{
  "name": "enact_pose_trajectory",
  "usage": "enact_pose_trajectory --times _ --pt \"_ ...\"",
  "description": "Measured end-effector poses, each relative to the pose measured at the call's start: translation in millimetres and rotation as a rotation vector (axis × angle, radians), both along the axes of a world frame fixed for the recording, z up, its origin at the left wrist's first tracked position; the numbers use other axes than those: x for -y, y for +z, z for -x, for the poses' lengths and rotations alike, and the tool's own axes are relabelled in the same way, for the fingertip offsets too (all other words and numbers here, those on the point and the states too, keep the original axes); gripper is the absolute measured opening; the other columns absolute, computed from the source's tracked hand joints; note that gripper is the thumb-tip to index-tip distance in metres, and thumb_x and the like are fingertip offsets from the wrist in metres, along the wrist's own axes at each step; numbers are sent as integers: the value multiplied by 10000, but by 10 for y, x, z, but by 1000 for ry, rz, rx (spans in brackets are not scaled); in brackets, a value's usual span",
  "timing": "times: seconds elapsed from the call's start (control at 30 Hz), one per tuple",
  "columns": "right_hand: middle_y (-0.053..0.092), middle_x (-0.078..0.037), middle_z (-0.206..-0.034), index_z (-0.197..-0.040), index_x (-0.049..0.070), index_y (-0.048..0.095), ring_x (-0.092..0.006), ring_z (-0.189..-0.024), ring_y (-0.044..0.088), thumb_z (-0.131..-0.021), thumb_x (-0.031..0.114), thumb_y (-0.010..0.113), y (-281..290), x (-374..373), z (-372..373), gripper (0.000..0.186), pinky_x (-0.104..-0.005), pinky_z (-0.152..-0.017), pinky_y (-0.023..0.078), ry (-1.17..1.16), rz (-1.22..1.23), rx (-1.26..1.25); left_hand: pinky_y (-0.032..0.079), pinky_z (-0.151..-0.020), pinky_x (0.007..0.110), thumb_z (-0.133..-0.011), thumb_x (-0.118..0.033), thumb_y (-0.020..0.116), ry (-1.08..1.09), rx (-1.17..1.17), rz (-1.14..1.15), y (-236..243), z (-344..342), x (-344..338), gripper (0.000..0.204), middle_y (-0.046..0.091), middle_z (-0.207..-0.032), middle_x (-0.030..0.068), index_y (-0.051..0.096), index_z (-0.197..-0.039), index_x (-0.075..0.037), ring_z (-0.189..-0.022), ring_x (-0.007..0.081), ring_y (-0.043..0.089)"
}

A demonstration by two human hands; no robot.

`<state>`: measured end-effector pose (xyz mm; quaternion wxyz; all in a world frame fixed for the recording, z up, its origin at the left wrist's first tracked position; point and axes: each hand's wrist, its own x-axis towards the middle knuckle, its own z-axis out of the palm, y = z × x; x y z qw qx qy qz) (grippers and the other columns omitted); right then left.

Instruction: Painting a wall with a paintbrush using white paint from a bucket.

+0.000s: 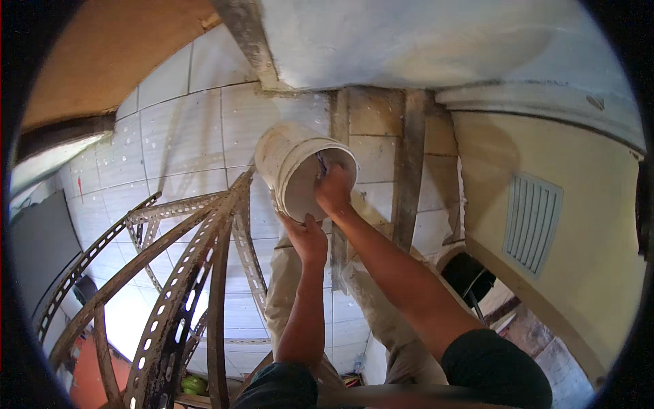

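Held high before the tiled wall, the stained white plastic bucket (300, 167) rests on the left hand (306, 238), fingers closed under its rim, while the right hand (332, 191), gripping a thin tool inside, could tip it.

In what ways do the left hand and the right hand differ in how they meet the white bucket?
The left hand supports the white bucket from below, at its lower rim; the right hand reaches over the rim into the opening. The left hand shows nothing but the bucket, while the right hand seems to grip a thin dark tool. The left hand sits lower, the right hand higher. Both touch the bucket, with bare forearms raised.
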<state>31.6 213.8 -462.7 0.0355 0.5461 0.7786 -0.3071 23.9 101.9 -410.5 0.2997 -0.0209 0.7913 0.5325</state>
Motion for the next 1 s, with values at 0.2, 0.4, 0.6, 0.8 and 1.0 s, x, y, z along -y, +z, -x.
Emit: enact_pose_trajectory --times 0.2,0.4,0.6,0.8,1.0 --pt "661 -239 -819 -947 -55 683 -370 -773 659 -891 153 679 603 -3 -152 215 -440 -706 504 32 133 -279 551 -980 494 -824 106 457 271 283 -223 -119 138 146 922 251 -1538 173 55 -1585 -223 -1371 369 388" --pt "623 -48 -783 -1058 -50 644 -98 -657 518 -962 171 670 824 -106 -379 243 -296 -616 450 -69 410 -492 546 -991 519 -827 108 454 367 398 -278 10 239 32 923 238 -1539 163 62 -1577 -261 -1359 382 403" --pt "555 -1 -736 -1029 39 593 -75 -554 461 -998 182 624 787 -268 -121 150 -265 -498 382 -486 935 -843 559 -961 543 -848 93 482 424 383 -261 -57 232 92 908 251 -1542 151 79 -1568 -286 -1365 381 405" --pt "535 -21 -729 -935 49 565 -125 -527 481 -1000 242 611 -158 -845 347 209 -269 -491 400 -813 904 -1013 556 -970 562 -832 86 496 461 431 -214 -24 286 65 917 244 -1544 141 88 -1565 -285 -1361 379 409" --pt "550 -21 -778 -1035 35 575 -118 -616 514 -1000 104 591 -221 -1310 793 78 -260 -556 467 -954 1205 -1265 539 -997 558 -817 101 480 462 457 -238 41 316 86 917 249 -1537 144 107 -1559 -290 -1356 366 415"
